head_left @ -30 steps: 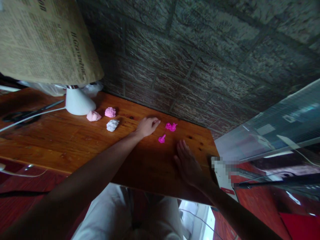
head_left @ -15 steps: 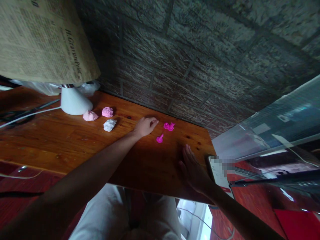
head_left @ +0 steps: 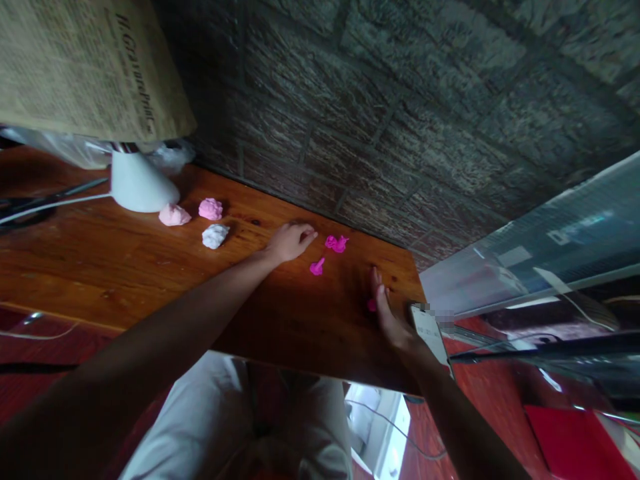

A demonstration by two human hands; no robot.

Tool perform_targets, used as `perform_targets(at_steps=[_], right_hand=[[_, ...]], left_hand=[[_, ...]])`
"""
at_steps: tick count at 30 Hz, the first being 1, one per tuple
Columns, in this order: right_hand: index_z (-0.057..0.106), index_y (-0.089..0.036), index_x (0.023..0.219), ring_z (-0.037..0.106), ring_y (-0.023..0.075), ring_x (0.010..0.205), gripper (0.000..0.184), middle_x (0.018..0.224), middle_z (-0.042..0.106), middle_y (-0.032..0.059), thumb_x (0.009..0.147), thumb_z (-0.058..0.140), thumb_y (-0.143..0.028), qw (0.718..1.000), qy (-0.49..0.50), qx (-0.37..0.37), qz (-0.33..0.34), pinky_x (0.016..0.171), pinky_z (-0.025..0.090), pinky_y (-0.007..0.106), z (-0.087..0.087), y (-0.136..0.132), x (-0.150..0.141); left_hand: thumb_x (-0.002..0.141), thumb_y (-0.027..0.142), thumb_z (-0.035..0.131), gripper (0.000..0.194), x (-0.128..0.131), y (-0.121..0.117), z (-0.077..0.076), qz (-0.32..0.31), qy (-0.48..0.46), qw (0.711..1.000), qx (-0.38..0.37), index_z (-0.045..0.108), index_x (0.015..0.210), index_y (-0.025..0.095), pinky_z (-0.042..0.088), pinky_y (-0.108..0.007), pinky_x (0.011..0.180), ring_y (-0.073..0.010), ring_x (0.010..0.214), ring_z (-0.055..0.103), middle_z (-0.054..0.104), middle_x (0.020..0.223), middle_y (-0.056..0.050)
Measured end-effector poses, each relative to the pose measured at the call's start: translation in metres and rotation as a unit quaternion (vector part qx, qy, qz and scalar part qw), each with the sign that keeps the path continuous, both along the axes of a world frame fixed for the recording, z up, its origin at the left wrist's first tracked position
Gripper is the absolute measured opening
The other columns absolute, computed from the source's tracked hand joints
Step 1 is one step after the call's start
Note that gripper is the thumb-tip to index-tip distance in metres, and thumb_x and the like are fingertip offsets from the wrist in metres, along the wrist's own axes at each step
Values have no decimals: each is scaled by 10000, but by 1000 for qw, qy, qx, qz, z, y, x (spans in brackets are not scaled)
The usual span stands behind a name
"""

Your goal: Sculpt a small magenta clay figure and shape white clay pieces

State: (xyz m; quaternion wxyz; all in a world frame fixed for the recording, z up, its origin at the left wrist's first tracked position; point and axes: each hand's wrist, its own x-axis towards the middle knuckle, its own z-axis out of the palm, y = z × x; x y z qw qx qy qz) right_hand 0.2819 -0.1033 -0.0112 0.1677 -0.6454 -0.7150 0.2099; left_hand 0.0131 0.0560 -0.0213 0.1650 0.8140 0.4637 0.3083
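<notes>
My left hand (head_left: 293, 241) rests on the wooden table (head_left: 150, 277), fingers curled in and thumb near the index finger; nothing shows in the gap between them. Just right of it lie a crumpled magenta clay piece (head_left: 337, 243) and, closer to me, a smaller magenta clay piece with a thin stem (head_left: 317, 267). Further right, my right hand (head_left: 387, 310) is turned up on its edge, its fingers stretched out. A small magenta clay lump (head_left: 371, 305) shows on the table beside its palm; whether they touch I cannot tell.
Pale pink (head_left: 175, 215), pink (head_left: 211, 209) and white clay lumps (head_left: 215, 236) sit by a lamp (head_left: 143, 183). Dark-handled scissors (head_left: 30, 210) lie at far left. A phone-like device (head_left: 430, 330) is at the table's right edge. A stone-patterned wall (head_left: 320, 147) rises behind.
My right hand has gone from lying palm-down to standing on its edge, shifting a little right, and a magenta lump now shows beside it. My left hand has stayed in place.
</notes>
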Motion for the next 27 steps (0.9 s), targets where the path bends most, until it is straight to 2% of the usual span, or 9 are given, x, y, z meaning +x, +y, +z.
perform_targets(at_steps=[3, 6, 9, 14, 16, 19, 21, 24, 27], right_hand=[[-23, -173, 1617, -120, 249, 1551, 758, 1696, -12, 61, 1012, 99, -613, 997, -73, -21, -24, 1250, -28, 579, 6, 19, -19], [37, -135, 1621, -135, 276, 1549, 731, 1697, -17, 96, 1031, 124, -557, 989, -147, -9, -12, 1243, -18, 598, 8, 16, -29], [69, -208, 1627, -104, 275, 1558, 662, 1702, -17, 66, 1045, 151, -513, 978, -196, 44, 61, 1244, 35, 607, 7, 0, -15], [41, -151, 1624, -111, 334, 1545, 704, 1691, -61, 141, 1041, 186, -518, 974, -227, 4, -25, 1220, 43, 657, 13, 18, -7], [23, -160, 1623, -114, 328, 1546, 694, 1691, -68, 139, 1045, 186, -508, 972, -234, 12, 17, 1221, 44, 654, 12, 20, -16], [-20, -228, 1622, -106, 303, 1557, 684, 1697, -78, 89, 1045, 223, -503, 956, -251, 85, 125, 1234, 59, 630, 6, -2, -18], [-75, -264, 1612, -87, 301, 1562, 669, 1701, -70, 67, 1051, 220, -478, 950, -255, 102, 147, 1230, 90, 639, 1, -15, -8], [-83, -256, 1609, -61, 319, 1559, 643, 1698, -67, 87, 1056, 177, -456, 965, -244, 62, 75, 1212, 106, 674, 3, -6, 5], [-35, -191, 1617, -79, 319, 1552, 671, 1697, -33, 119, 1049, 159, -492, 973, -229, -6, -4, 1222, 80, 654, 10, 18, -5]], left_hand=[[992, 392, 438, 367, 0, 0, 0, 1, -2, 1000, 5, 730, 1070, 184, 515, -351, 917, -247, 1026, 697, 768, 1102, -88], [994, 375, 437, 363, -1, -1, 1, -9, -9, 1000, 5, 730, 1062, 174, 514, -355, 924, -246, 1031, 696, 766, 1107, -95], [987, 369, 459, 340, 0, -2, 1, -7, -11, 1000, -5, 727, 1066, 173, 524, -348, 884, -242, 990, 705, 771, 1061, -95], [983, 376, 470, 333, 1, -1, 1, 1, -9, 1000, 4, 728, 1041, 174, 524, -350, 871, -245, 983, 703, 770, 1037, -99], [987, 373, 460, 342, 0, -2, 0, -5, -14, 1000, 9, 727, 1040, 166, 524, -358, 887, -248, 990, 702, 769, 1042, -105], [990, 381, 455, 351, 0, -2, 0, -10, -22, 1000, 2, 727, 1044, 166, 530, -359, 878, -246, 979, 706, 772, 1038, -103], [987, 392, 467, 347, 1, -1, -1, -7, -22, 1000, -4, 729, 1046, 173, 532, -355, 869, -244, 977, 709, 774, 1033, -98], [983, 398, 477, 343, 2, 0, -1, -5, -20, 1000, -2, 731, 1039, 175, 531, -352, 870, -243, 982, 708, 775, 1033, -96], [986, 398, 462, 356, 2, 0, -2, -4, -20, 1000, 9, 728, 1033, 166, 525, -356, 891, -247, 998, 703, 773, 1046, -103]])
